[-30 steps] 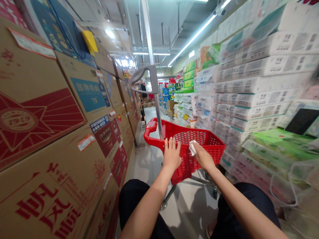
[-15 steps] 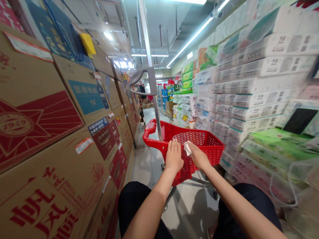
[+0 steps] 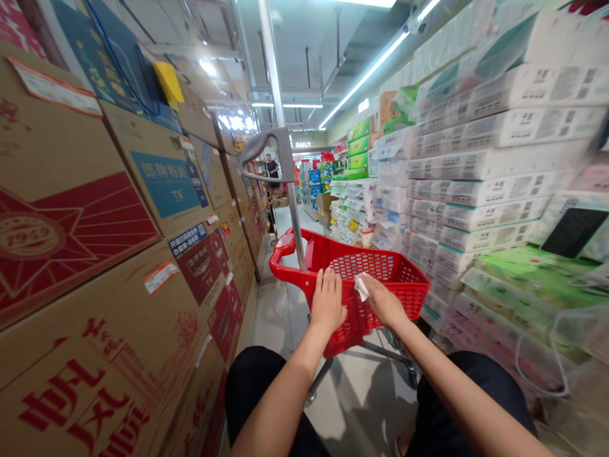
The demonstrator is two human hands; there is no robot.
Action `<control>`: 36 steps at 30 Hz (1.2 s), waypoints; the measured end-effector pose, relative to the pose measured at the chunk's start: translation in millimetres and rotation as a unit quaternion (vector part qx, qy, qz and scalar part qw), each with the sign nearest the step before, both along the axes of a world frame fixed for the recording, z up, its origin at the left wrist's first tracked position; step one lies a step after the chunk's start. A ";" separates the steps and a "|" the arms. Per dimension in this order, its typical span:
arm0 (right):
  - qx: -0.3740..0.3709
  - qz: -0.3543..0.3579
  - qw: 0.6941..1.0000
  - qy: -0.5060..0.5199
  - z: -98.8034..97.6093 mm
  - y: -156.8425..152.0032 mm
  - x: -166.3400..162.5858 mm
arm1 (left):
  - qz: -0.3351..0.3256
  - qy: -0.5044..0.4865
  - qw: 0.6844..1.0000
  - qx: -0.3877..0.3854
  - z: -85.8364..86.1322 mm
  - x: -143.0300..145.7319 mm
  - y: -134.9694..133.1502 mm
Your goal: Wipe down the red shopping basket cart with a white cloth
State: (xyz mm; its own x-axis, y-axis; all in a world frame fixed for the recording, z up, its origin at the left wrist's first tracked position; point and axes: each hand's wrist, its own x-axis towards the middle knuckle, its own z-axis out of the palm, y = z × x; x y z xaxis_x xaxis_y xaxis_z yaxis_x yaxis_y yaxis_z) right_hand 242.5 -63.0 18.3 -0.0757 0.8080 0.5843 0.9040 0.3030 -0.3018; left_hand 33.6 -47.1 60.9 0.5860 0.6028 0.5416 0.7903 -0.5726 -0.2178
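White cloth (image 3: 361, 287) pinched in the right hand (image 3: 384, 303), pressed on the near rim of the red cart basket (image 3: 404, 282). Right hand closed on the cloth, fingers curled around it. Left hand (image 3: 327, 303) just beside, flat and loose on the same rim, fingers straight out, gripping nothing. Both hands close together, not touching.

Red basket made of plastic mesh, under and past both hands. Red handle loop (image 3: 281, 254) off to the far side of the left hand. Grey pole (image 3: 294, 216) standing up just past the left hand, with a grey curved grip (image 3: 266, 145) on top. Metal legs and a small wheel (image 3: 310, 398) below the hands, on the pale floor (image 3: 361, 406). Dark trousers (image 3: 266, 387) near the bottom, under both arms.

On the left hand's side, a tall wall of brown cardboard boxes (image 3: 90, 254) with red prints and a blue label. On the right hand's side, stacked white tissue packs (image 3: 480, 171), with green packs (image 3: 537, 273) lower down and nearer. Narrow aisle between them.

Far past the hands, more stacked goods, and a person (image 3: 273, 167) in a dark top standing well away. Long bright ceiling lights (image 3: 366, 73) high above.
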 end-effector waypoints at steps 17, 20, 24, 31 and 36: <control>0.005 0.025 1.000 -0.014 -0.6 -2.3 -19.7 | 0.008 -0.014 1.000 -0.011 0.3 1.1 -3.0; 0.008 0.070 0.997 -0.017 1.0 1.5 -33.8 | 0.010 -0.004 1.000 -0.009 -0.1 -2.4 -1.2; -0.001 -0.005 1.000 -0.004 -4.4 -2.6 0.6 | 0.010 0.000 1.000 0.003 -0.4 -7.0 -0.3; 0.002 -0.024 1.000 -0.009 -4.0 -3.9 -2.7 | 0.028 -0.018 0.999 -0.024 -1.6 2.7 -2.0; 0.024 0.043 0.999 -0.021 -5.5 -1.5 -23.0 | 0.019 -0.009 0.999 -0.028 -2.1 -2.0 -0.1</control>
